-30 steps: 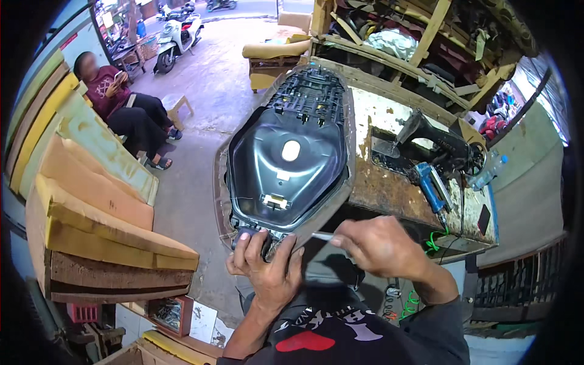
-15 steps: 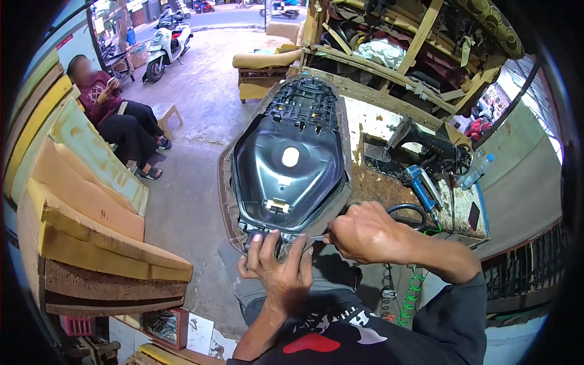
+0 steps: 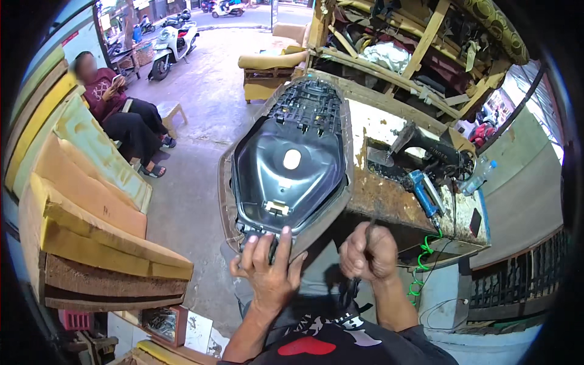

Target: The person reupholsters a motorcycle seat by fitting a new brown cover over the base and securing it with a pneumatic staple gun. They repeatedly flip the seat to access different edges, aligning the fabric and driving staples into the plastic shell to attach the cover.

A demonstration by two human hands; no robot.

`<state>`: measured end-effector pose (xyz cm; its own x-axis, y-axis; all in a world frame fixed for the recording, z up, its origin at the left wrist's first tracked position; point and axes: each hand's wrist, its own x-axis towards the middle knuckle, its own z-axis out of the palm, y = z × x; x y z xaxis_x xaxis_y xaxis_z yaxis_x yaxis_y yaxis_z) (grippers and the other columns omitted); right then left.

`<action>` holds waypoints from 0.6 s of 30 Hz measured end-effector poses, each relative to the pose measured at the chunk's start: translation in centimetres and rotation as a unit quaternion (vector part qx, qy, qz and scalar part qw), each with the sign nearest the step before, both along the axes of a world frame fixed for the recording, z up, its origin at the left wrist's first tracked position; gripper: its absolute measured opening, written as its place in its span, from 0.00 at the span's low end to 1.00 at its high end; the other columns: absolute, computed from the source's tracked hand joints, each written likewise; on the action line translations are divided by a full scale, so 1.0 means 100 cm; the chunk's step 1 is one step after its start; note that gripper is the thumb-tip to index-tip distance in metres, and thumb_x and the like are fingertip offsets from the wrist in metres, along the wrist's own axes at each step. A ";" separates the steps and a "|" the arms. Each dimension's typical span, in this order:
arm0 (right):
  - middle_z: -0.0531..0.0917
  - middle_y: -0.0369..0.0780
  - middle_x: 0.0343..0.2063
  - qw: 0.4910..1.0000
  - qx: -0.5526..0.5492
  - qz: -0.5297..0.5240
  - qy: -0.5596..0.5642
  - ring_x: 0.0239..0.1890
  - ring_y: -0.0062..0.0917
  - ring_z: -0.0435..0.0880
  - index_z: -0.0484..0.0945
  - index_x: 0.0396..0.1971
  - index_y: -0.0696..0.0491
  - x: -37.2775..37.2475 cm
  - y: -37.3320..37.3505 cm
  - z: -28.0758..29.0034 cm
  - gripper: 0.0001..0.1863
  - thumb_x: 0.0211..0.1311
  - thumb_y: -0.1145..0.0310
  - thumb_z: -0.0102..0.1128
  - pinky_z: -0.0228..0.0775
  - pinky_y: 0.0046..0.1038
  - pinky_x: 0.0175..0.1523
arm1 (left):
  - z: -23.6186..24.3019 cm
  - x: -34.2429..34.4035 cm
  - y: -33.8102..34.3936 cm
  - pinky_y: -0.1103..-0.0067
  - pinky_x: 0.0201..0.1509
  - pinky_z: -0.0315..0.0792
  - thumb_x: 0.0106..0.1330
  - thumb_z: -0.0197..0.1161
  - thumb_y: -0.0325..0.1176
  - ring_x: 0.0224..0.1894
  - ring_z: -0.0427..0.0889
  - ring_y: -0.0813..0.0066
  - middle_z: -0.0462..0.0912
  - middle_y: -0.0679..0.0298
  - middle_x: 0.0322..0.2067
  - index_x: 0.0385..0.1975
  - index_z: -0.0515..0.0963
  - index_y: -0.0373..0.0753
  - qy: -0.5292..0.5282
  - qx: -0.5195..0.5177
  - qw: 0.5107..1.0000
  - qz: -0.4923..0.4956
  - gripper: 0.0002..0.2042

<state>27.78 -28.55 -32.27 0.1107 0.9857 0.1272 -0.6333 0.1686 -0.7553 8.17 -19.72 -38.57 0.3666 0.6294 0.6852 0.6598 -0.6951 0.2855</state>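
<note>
A motorcycle seat (image 3: 286, 164) lies upside down in front of me, its near end over my lap. Its black plastic base faces up, and a brownish-grey cover (image 3: 325, 214) wraps round the rim. My left hand (image 3: 267, 267) is closed on the near end, fingertips over the edge and the thumb to the right. Off the seat to the right, my right hand (image 3: 370, 254) makes a fist around something slim and dark. One end pokes up above the knuckles; its kind is blurred and mostly hidden.
At the right, a worn workbench (image 3: 389, 201) carries a black sewing machine (image 3: 432, 149), a blue air stapler (image 3: 424, 191) on a green coiled hose (image 3: 420, 264), and a plastic bottle (image 3: 480, 176). Upholstered foam pieces (image 3: 103, 213) stand at the left, near a seated person (image 3: 115, 109).
My right hand has pulled away from the seat's near edge, down and rightward, and turned upright. My left hand stays on the edge with its fingers shifted slightly.
</note>
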 end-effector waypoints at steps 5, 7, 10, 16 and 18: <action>0.87 0.52 0.28 0.611 -0.214 -0.262 -0.716 0.32 0.50 0.87 0.83 0.35 0.60 0.106 0.028 0.014 0.17 0.77 0.62 0.53 0.79 0.43 0.39 | 0.017 -0.023 0.018 0.55 0.72 0.47 0.56 0.77 0.42 0.72 0.59 0.48 0.71 0.56 0.63 0.51 0.87 0.50 0.000 -0.049 0.998 -0.025 0.21; 0.86 0.56 0.30 0.477 -0.322 -0.265 -0.774 0.41 0.57 0.86 0.86 0.36 0.58 0.171 0.042 -0.007 0.16 0.72 0.60 0.57 0.78 0.52 0.47 | 0.029 -0.027 0.033 0.55 0.73 0.46 0.56 0.76 0.41 0.72 0.60 0.48 0.71 0.56 0.63 0.50 0.86 0.49 -0.048 -0.106 0.992 -0.050 0.20; 0.87 0.54 0.37 0.426 -0.359 -0.240 -0.795 0.44 0.57 0.86 0.86 0.44 0.56 0.234 0.073 -0.042 0.17 0.72 0.58 0.58 0.77 0.53 0.49 | 0.064 -0.010 0.023 0.52 0.73 0.45 0.63 0.68 0.40 0.70 0.68 0.54 0.78 0.57 0.56 0.46 0.86 0.45 0.023 -0.069 0.996 0.048 0.14; 0.83 0.52 0.46 0.552 -0.099 -0.354 -0.748 0.51 0.49 0.83 0.83 0.48 0.57 0.197 0.097 -0.045 0.13 0.66 0.70 0.61 0.75 0.44 0.58 | 0.076 0.088 0.012 0.54 0.72 0.53 0.67 0.67 0.40 0.68 0.70 0.51 0.78 0.52 0.57 0.48 0.83 0.41 0.052 -0.073 0.995 -0.039 0.14; 0.81 0.50 0.46 0.674 -0.053 -0.327 -0.661 0.52 0.47 0.82 0.82 0.50 0.58 0.174 0.077 -0.030 0.15 0.64 0.74 0.63 0.74 0.42 0.59 | 0.070 0.121 0.022 0.52 0.71 0.56 0.68 0.68 0.41 0.67 0.69 0.46 0.75 0.47 0.60 0.48 0.81 0.38 0.076 -0.104 0.991 -0.045 0.15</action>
<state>45.14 -20.88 -35.30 0.3844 0.7921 0.4742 0.7875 -0.0133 -0.6161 20.28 -17.53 -31.60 0.5164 0.7112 0.4770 0.6437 -0.6897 0.3316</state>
